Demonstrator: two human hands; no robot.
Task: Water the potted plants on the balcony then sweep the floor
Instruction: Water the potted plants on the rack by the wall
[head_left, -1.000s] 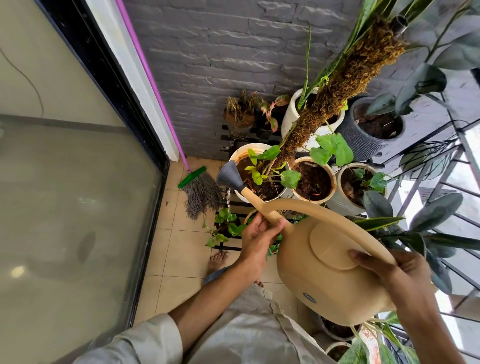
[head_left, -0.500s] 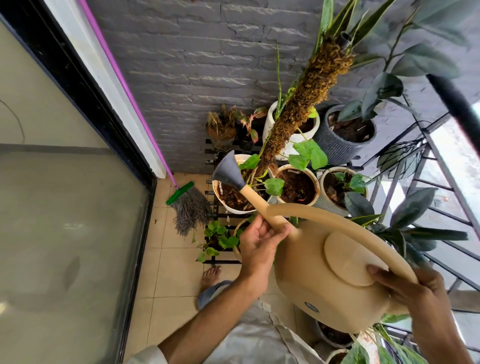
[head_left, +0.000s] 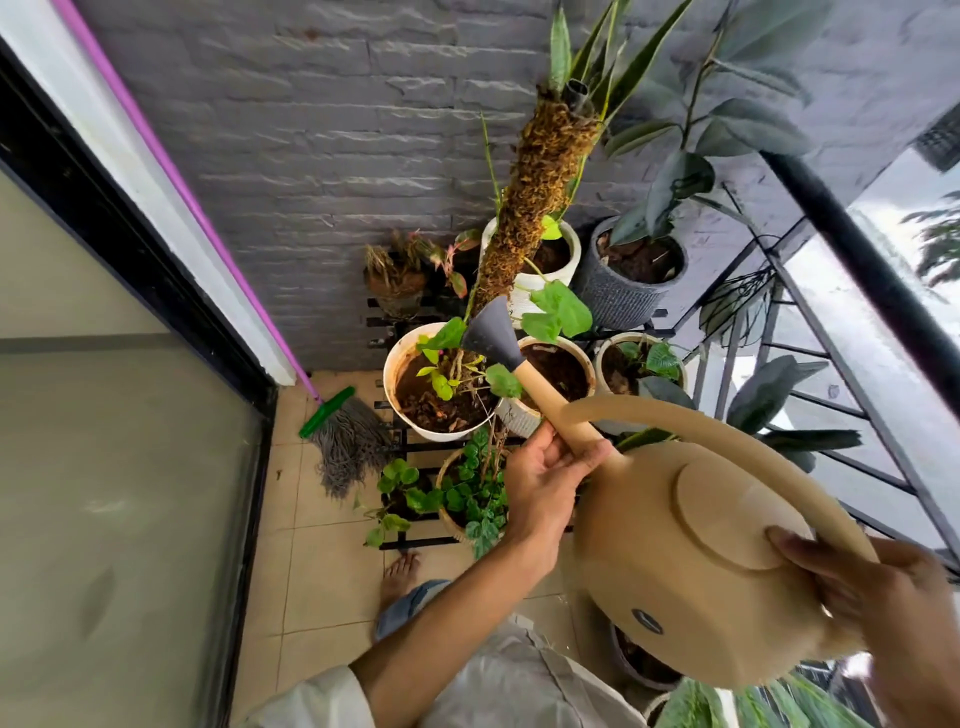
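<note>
While left hand (head_left: 545, 475) grips spout near its base and right hand (head_left: 893, 608) curls round handle end, watering can (head_left: 691, 561) sits between them. Long axis runs up-left from body; grey rose (head_left: 491, 332) hangs over rim between white pot (head_left: 415, 421) and middle pot (head_left: 558, 371). Left hand nearer pots, so likely steers aim. No water stream discernible.

Home balcony, potted plants (head_left: 441, 395), railing (head_left: 857, 270) (brick wall (head_left: 322, 130))
</note>
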